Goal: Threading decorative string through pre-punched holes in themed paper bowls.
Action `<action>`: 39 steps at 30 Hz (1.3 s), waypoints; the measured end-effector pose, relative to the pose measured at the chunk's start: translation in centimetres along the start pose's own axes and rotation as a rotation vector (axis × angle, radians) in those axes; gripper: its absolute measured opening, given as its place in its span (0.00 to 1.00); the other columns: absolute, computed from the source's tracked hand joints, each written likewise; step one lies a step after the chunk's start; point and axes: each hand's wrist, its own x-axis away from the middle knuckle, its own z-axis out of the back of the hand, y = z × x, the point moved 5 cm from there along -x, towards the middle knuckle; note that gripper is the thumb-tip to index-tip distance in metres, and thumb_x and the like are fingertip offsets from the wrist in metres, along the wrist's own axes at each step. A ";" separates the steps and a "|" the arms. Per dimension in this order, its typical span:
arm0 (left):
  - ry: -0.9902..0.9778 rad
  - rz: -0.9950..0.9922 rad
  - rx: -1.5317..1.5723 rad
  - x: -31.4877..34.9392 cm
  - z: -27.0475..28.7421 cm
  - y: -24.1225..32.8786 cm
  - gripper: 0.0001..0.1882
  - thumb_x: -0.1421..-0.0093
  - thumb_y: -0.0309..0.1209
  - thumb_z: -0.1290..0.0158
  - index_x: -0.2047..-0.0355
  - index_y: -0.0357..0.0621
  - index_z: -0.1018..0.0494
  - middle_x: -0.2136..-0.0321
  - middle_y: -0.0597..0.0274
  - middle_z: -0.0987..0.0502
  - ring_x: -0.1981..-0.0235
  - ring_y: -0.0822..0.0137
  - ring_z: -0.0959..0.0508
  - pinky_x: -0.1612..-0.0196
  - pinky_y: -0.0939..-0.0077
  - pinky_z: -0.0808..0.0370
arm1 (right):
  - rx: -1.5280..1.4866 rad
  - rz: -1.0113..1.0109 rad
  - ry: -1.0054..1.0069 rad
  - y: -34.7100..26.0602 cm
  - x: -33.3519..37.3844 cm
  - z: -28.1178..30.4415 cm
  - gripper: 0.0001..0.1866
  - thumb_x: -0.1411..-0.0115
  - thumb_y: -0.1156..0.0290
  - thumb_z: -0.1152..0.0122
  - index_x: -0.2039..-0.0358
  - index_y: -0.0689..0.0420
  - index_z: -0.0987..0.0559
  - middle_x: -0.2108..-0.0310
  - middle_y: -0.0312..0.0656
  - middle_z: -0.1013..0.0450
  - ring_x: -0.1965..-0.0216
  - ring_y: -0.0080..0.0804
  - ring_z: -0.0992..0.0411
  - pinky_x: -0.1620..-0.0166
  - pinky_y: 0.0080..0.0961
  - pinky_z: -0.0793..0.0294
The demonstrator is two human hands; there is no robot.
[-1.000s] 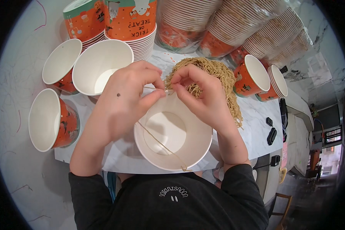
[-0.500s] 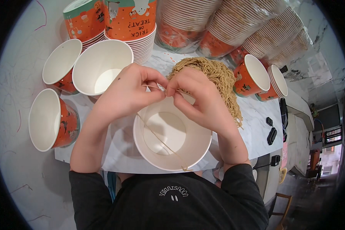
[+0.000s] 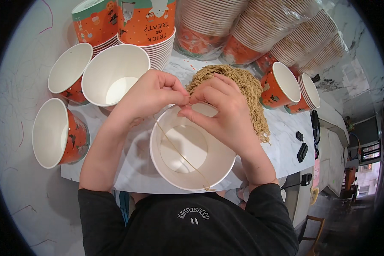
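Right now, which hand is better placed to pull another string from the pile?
Probably the right hand: it lies directly against the tan string pile. The left hand sits on the far side, pinching the string over the cup.

A large paper cup [image 3: 192,155] sits at the near edge of the worktop [image 3: 281,141], with a string [image 3: 181,155] stretched across its mouth. The left hand [image 3: 147,96] and right hand [image 3: 222,109] meet over its far rim. Behind the hands lies a heap of string [image 3: 247,85]. Three open cups [image 3: 111,74] lie to the left, two more [image 3: 286,83] to the right. Stacks of cups [image 3: 226,25] stand along the back.
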 end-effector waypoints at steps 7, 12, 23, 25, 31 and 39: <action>0.004 0.019 -0.023 0.5 -0.2 0.2 0.05 0.45 0.25 0.40 0.70 0.35 0.20 0.75 0.64 0.18 0.76 0.81 0.24 0.73 0.87 0.34 | -0.042 -0.087 0.061 -0.1 0.6 -0.3 0.08 0.49 0.71 0.27 0.71 0.58 0.20 0.71 0.40 0.26 0.64 0.42 0.24 0.50 0.39 0.26; -0.039 -0.045 -0.041 0.3 -0.1 -0.4 0.04 0.44 0.26 0.43 0.71 0.37 0.21 0.74 0.67 0.19 0.76 0.84 0.26 0.73 0.89 0.34 | -0.228 -0.179 0.027 0.0 0.5 -0.4 0.07 0.48 0.76 0.30 0.69 0.59 0.20 0.71 0.41 0.25 0.65 0.43 0.24 0.57 0.37 0.26; 0.067 -0.121 -0.074 0.1 -0.2 -0.3 0.05 0.48 0.26 0.40 0.72 0.37 0.23 0.76 0.70 0.22 0.74 0.83 0.27 0.71 0.84 0.30 | -0.084 0.000 0.036 -0.4 0.3 -0.3 0.08 0.49 0.78 0.33 0.70 0.59 0.24 0.74 0.39 0.27 0.68 0.38 0.25 0.36 0.47 0.32; 0.075 -0.110 -0.116 0.3 -0.2 0.2 0.06 0.49 0.26 0.40 0.72 0.36 0.23 0.76 0.69 0.23 0.74 0.82 0.26 0.71 0.84 0.30 | -0.018 0.025 0.014 -0.6 0.3 -0.3 0.09 0.50 0.80 0.32 0.69 0.58 0.23 0.72 0.38 0.26 0.66 0.35 0.24 0.35 0.48 0.33; 0.093 -0.183 -0.251 1.3 -0.7 0.9 0.05 0.49 0.22 0.41 0.70 0.35 0.23 0.75 0.71 0.24 0.75 0.85 0.31 0.72 0.87 0.34 | 0.160 0.158 -0.002 -1.6 0.2 -0.2 0.12 0.53 0.81 0.31 0.69 0.57 0.23 0.70 0.36 0.24 0.66 0.32 0.23 0.33 0.53 0.34; 0.119 -0.211 -0.467 2.1 -0.8 1.8 0.10 0.49 0.29 0.41 0.68 0.35 0.23 0.76 0.62 0.22 0.77 0.72 0.26 0.72 0.78 0.30 | 0.150 0.177 0.008 -1.4 0.2 -0.1 0.11 0.53 0.82 0.31 0.69 0.58 0.23 0.70 0.36 0.24 0.65 0.32 0.22 0.34 0.53 0.33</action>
